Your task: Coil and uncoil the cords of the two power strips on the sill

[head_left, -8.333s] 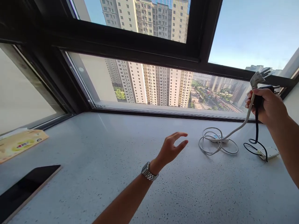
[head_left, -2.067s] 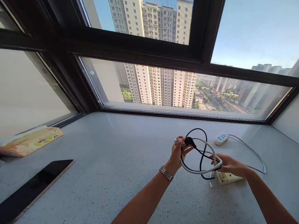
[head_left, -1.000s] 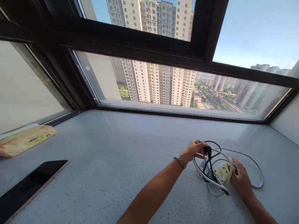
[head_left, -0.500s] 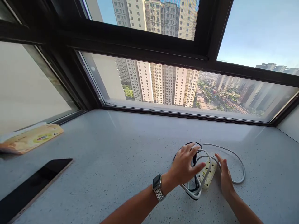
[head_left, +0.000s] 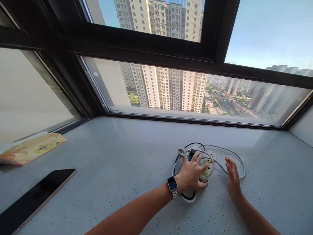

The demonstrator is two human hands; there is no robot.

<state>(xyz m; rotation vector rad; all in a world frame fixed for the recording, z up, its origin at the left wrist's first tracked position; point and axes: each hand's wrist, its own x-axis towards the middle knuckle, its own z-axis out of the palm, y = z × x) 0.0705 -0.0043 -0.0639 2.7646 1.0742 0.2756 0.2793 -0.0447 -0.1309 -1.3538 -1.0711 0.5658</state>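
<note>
Pressing open left hand point(head_left: 192, 174) flat on cream plastic power strip point(head_left: 207, 165) amid coiled white and black cables point(head_left: 188, 199), holding empty right hand point(head_left: 232, 178) open at 3 o'clock.

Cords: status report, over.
Left hand flat on cords and power strip. Right hand open beside them. Phone, packet far left.

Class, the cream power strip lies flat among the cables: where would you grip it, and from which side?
Probably pinch the power strip across its long edges at the far end, coming from the right: it lies flat, sockets up, and the left hand covers its near end.
</note>
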